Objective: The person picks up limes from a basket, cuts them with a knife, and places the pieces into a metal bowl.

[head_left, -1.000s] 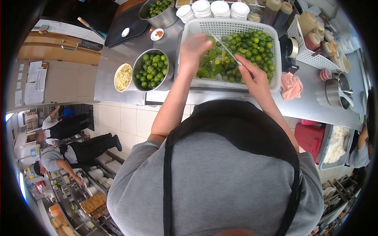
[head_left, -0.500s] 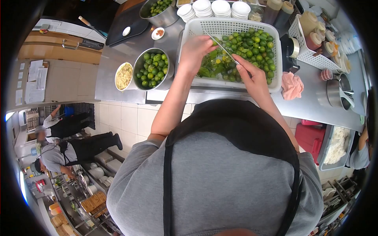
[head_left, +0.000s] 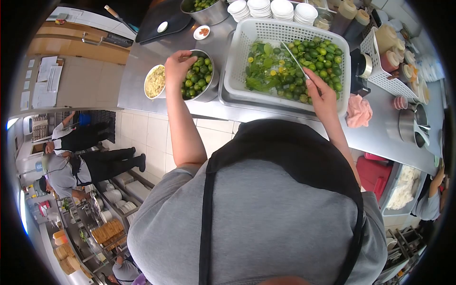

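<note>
My right hand (head_left: 321, 93) grips a knife (head_left: 295, 60), its long thin blade slanting up and left over a white perforated basket (head_left: 231, 71). Small green limes (head_left: 327, 59) fill the basket's right side; leaves (head_left: 259, 84) and a few yellowish pieces lie toward its left. My left hand (head_left: 178, 68) is at the left rim of a metal pot (head_left: 212, 83) holding more limes (head_left: 197, 78). Its fingers are bent toward the thumb over the fruit; whatever is between the fingertips cannot be made out.
Beside the pot stands a white container of chopped pale food (head_left: 155, 81). Behind are a small bowl with red bits (head_left: 201, 32), a black tray (head_left: 164, 26) and stacked white dishes (head_left: 259, 9). A pink cloth (head_left: 358, 110) lies right of the basket. Co-workers (head_left: 71, 166) stand at left.
My left hand has moved left from the basket to the pot. The knife stays in my right hand over the basket, its blade now steeper. The whole view has shifted slightly.
</note>
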Tool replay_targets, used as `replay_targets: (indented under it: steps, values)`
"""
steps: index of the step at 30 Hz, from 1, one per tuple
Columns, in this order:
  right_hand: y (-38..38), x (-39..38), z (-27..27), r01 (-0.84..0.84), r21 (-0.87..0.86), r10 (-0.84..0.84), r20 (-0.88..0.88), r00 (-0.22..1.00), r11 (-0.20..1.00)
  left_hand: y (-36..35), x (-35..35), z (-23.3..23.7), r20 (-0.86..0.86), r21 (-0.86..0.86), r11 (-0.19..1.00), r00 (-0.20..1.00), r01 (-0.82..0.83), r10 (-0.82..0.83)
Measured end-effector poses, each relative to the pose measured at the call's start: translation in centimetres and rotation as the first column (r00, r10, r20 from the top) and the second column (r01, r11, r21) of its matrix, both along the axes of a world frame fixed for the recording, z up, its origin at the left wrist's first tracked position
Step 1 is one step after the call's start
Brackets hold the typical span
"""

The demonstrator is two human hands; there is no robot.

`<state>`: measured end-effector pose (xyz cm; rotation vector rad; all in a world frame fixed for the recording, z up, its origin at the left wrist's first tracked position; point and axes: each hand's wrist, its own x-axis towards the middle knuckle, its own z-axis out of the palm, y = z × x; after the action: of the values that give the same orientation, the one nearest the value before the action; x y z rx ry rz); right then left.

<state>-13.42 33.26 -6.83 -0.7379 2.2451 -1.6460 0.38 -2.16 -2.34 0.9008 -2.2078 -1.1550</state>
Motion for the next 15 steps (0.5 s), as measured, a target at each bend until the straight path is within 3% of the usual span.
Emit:
replay_targets:
  steps: [2, 5, 8, 10, 13, 15]
  values:
    - [0.0, -0.3, -0.5, 0.007, -0.034, -0.008, -0.045, 0.999, 0.999, -1.4, 0.4, -0.5, 0.196, -0.27, 0.963, 0.978, -0.01, 0.065]
    - [0.3, -0.4, 0.0, 0.005, 0.0, -0.005, 0.032, 0.999, 1.0, 1.5, -2.7, 0.2, 0.149, -0.268, 0.963, 0.989, 0.036, 0.005]
    - [0.5, -0.5, 0.1, 0.041, -0.092, -0.041, -0.005, 0.999, 0.995, 5.2, -8.0, -2.8, 0.14, -0.376, 0.906, 0.978, 0.194, -0.152]
    - [0.8, -0.7, 0.0, 0.051, -0.076, -0.049, 0.029, 0.998, 0.996, 8.7, -11.3, -3.7, 0.219, -0.169, 0.92, 0.924, 0.354, -0.315]
    - [1.0, -0.4, 0.6, 0.052, -0.154, -0.048, 0.027, 0.998, 0.987, 11.2, -15.9, -8.3, 0.357, -0.319, 0.844, 0.879, 0.431, -0.314]
    - [1.3, -0.4, 0.5, 0.05, -0.151, -0.049, 0.011, 0.999, 0.987, 12.4, -17.2, -9.6, 0.433, -0.509, 0.681, 0.84, 0.527, -0.326]
